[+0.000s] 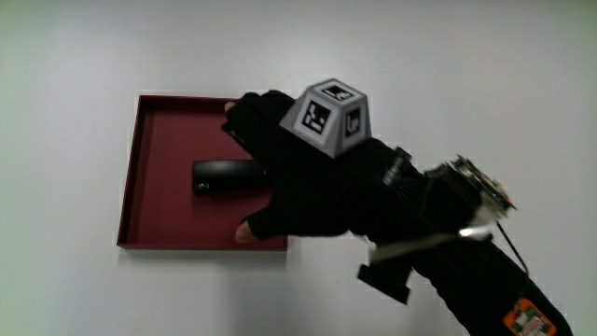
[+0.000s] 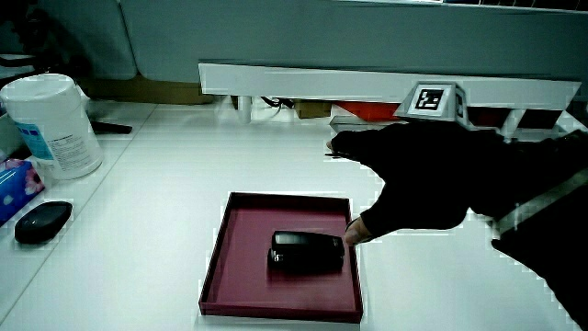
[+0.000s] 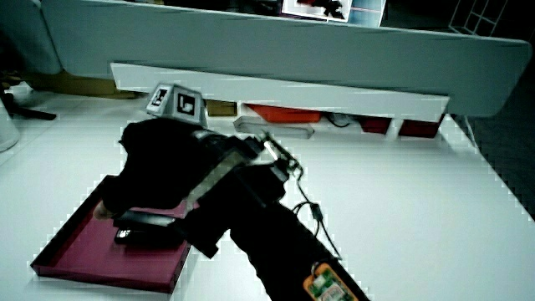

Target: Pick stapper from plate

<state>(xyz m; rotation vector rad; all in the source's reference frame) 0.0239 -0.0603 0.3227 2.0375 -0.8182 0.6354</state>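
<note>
Patterned cube (image 1: 331,114) uppermost in the main view, riding the hand (image 1: 298,182) over the red plate (image 1: 159,140) on the worktop (image 1: 65,75), fingers (image 1: 244,112) spread and grasping nothing yet. Black stapler (image 1: 222,177) lying flat mid-plate. Judged in a side view, stapler (image 2: 306,251) probably stiff, smooth and fairly light, best pinched across its long sides; no legible writing or brand.

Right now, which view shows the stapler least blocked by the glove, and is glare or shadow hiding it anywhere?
Main view: the hand covers one end of the black stapler; even light, no glare on the red tray. In a side view the stapler shows nearly whole, a thumb tip at its end. In a side view the forearm hides most of it; dark against dark, edges hard to separate.
</note>
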